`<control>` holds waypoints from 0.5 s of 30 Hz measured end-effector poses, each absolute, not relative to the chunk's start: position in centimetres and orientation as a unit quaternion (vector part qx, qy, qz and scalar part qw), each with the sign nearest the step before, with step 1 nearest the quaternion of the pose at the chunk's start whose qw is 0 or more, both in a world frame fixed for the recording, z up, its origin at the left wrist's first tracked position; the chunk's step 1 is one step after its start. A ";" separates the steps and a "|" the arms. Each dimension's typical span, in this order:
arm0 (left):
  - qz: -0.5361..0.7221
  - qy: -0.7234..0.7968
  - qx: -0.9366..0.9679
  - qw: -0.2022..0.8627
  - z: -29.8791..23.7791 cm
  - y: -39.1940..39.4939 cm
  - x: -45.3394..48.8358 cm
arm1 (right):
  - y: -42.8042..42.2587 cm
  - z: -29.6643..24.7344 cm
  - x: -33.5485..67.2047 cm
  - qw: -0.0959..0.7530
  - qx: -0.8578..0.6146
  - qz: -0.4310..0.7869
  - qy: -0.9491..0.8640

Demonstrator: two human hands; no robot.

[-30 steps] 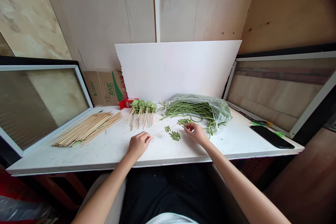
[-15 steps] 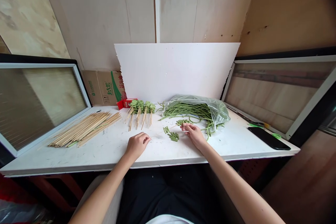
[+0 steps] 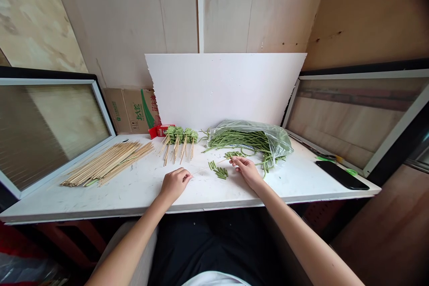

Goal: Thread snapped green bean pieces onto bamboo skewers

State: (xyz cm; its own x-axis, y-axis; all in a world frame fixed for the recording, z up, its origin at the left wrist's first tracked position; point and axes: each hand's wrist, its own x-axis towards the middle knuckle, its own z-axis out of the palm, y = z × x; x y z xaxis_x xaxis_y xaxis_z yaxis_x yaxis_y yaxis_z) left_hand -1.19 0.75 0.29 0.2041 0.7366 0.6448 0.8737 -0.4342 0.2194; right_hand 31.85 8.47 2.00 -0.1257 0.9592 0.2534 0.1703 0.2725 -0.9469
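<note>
A thin bamboo skewer (image 3: 205, 169) slants up to the right between my two hands, above the white table. My left hand (image 3: 174, 184) is closed on its lower end, fingers curled in. At the upper end, my right hand (image 3: 246, 170) pinches with thumb and fingertips; whether a bean piece is also in that pinch I cannot make out. Short cut green bean pieces (image 3: 220, 173) lie just left of the right hand, under the skewer. More cut pieces (image 3: 233, 154) are heaped behind its fingertips.
Loose skewers (image 3: 103, 164) are piled at left. Behind stand bundles of filled bean skewers (image 3: 181, 135), a red packet (image 3: 158, 131) and a cardboard box (image 3: 132, 111). A clear bag (image 3: 280, 139) of long green beans (image 3: 243, 139) lies at back right. A black phone (image 3: 342, 175) rests near the right edge.
Both hands keep nearly the same pose around the skewer. The whole view has shifted very slightly; nothing was visibly taken or let go.
</note>
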 end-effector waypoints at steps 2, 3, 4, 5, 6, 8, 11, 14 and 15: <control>-0.353 -0.522 -0.770 0.095 0.3 0.8 -1.2 | 8.5 2.0 31.9 0.488 -0.439 0.417 -0.628; -0.353 -0.522 -0.770 0.094 0.3 0.8 -1.2 | 8.5 2.0 31.9 0.488 -0.438 0.420 -0.627; -0.353 -0.522 -0.771 0.092 0.3 0.8 -1.2 | 8.5 2.0 31.9 0.489 -0.437 0.423 -0.625; -0.353 -0.522 -0.771 0.091 0.3 0.8 -1.2 | 8.5 2.0 31.9 0.490 -0.436 0.427 -0.622; -0.353 -0.522 -0.771 0.090 0.3 0.8 -1.2 | 8.5 2.0 31.9 0.492 -0.434 0.432 -0.619; -0.352 -0.521 -0.772 0.092 0.3 0.7 -1.2 | 8.4 2.1 31.9 0.498 -0.428 0.443 -0.610; -0.353 -0.517 -0.774 0.096 0.4 0.7 -1.2 | 8.3 2.2 31.8 0.502 -0.422 0.447 -0.608; -0.352 -0.517 -0.774 0.099 0.4 0.7 -1.2 | 8.2 2.2 31.8 0.501 -0.424 0.443 -0.611; -0.351 -0.518 -0.773 0.099 0.4 0.7 -1.2 | 8.2 2.3 31.8 0.501 -0.423 0.443 -0.611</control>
State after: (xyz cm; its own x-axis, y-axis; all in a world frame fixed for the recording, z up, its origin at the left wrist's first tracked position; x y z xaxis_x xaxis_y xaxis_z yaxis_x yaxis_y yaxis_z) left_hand -1.20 0.73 0.45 0.2159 0.7321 0.6461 0.8715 -0.4429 0.2107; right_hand 31.81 8.20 2.26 -0.1390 0.9614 0.2373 0.0724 0.2489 -0.9658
